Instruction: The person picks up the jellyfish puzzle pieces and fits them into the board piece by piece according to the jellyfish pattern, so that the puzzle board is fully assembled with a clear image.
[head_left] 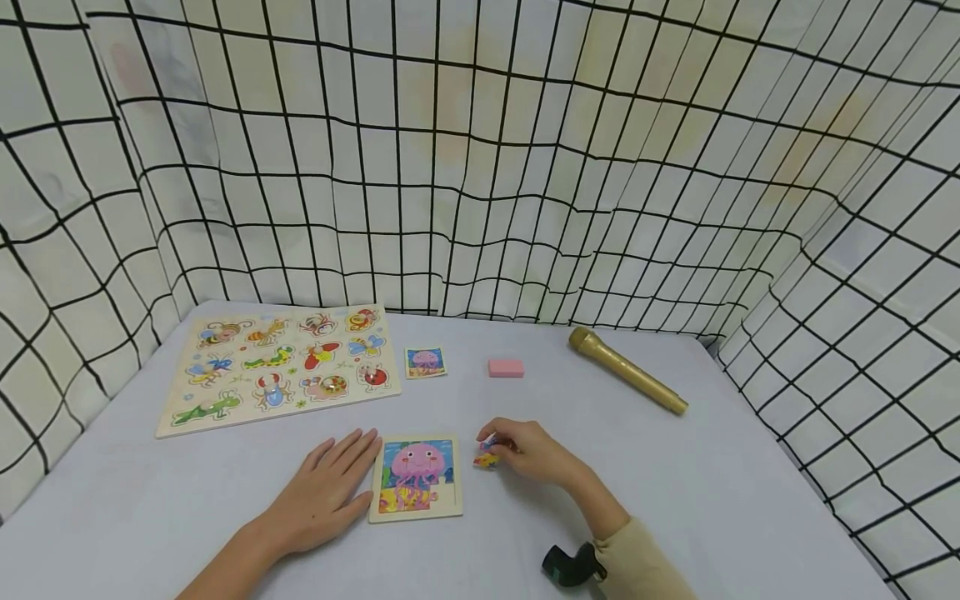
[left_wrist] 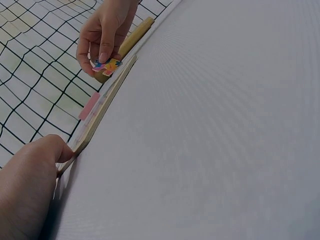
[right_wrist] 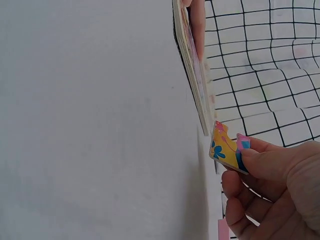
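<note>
A square jigsaw puzzle (head_left: 417, 463) of a pink jellyfish in a pale wooden frame lies on the table; its lower right corner shows a bare gap. My left hand (head_left: 326, 492) lies flat at the frame's left edge, fingers straight, thumb touching the side. Just right of the frame, my right hand (head_left: 536, 454) pinches a jigsaw piece (right_wrist: 225, 148) between thumb and fingers. That piece is yellow with blue and pink patches, and the right wrist view shows it tilted, held above the tabletop.
Behind the puzzle are a small jellyfish picture card (head_left: 426, 362), a pink block (head_left: 506, 368) and a gold microphone (head_left: 630, 371). A large insect peg board (head_left: 285, 367) lies at the back left. Near my right sleeve sits a dark curved object (head_left: 568, 567). Netting (head_left: 480, 175) encloses the table.
</note>
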